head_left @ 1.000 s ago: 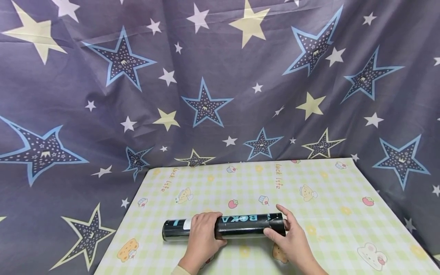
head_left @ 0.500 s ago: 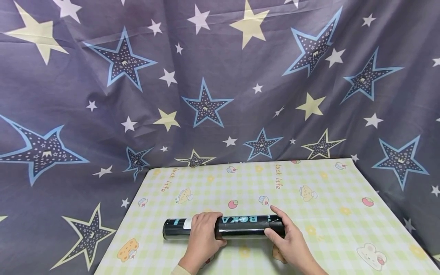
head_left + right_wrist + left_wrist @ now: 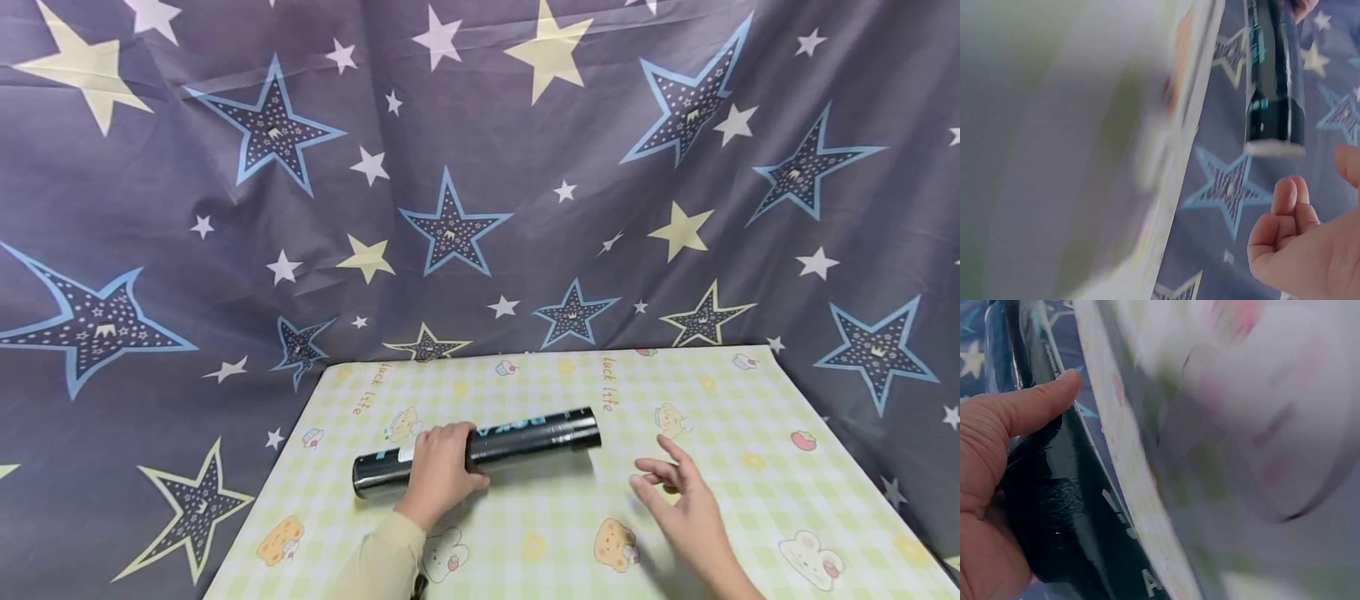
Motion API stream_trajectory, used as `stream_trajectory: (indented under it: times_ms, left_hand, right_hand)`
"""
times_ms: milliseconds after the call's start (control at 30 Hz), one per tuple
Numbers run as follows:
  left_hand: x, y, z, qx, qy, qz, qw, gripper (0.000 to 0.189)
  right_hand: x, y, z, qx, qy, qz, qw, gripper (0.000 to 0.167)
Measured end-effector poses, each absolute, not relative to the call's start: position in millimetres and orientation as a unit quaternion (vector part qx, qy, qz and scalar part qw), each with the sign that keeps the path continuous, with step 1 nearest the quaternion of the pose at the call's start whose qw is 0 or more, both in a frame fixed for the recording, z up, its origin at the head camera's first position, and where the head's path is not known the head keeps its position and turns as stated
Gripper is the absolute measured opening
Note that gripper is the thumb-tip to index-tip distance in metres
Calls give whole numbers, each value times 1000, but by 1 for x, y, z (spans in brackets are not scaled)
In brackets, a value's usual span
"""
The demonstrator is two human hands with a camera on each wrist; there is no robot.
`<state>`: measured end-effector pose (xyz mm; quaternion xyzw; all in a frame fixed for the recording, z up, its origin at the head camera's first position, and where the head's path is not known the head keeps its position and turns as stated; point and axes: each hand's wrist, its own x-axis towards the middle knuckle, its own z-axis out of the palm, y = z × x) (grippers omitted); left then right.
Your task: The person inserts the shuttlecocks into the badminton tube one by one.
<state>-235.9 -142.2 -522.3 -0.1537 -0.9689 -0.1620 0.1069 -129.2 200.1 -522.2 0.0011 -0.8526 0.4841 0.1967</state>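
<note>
A long black cylindrical tube [image 3: 536, 439] with light-blue lettering lies sideways across the head view, its right end tilted farther back and a shadow below it on the table. My left hand [image 3: 442, 467] grips it left of the middle, the thumb along its near side. In the left wrist view, the thumb of the left hand [image 3: 1004, 437] crosses the glossy black surface. My right hand [image 3: 686, 512] is apart from the tube, to its right, fingers loosely bent around nothing. The right wrist view has the tube's pale end [image 3: 1274, 149] beyond the fingertips.
A green-and-white checked tablecloth [image 3: 750, 500] with cartoon prints covers the table. Its far edge meets a dark curtain [image 3: 337, 208] patterned with stars, which also hangs along the left and right sides.
My right hand has let go of the tube's right end and moved right. The left hand has carried the tube away from me, swinging its right end farther back.
</note>
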Motion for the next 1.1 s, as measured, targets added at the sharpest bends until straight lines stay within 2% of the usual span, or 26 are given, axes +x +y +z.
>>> stream_trajectory:
  times_ms: [200,400,700,1100]
  left_hand:
    - [-280,-149,-521,-102,-983,-130,82,85]
    - [-302,-155,-528,-69,-991,-96,67,86]
    - [-309,-160,-540,-63,-994,-70,56,86]
    - [-302,-165,-528,-67,-996,-51,35,103]
  right_hand:
    - [-134,243,-528,-2,-899,384,210,70]
    - [-143,271,-534,28,-914,371,160,66]
    - [-146,277,-540,36,-915,374,148,64]
    - [-144,278,-538,30,-915,374,150,63]
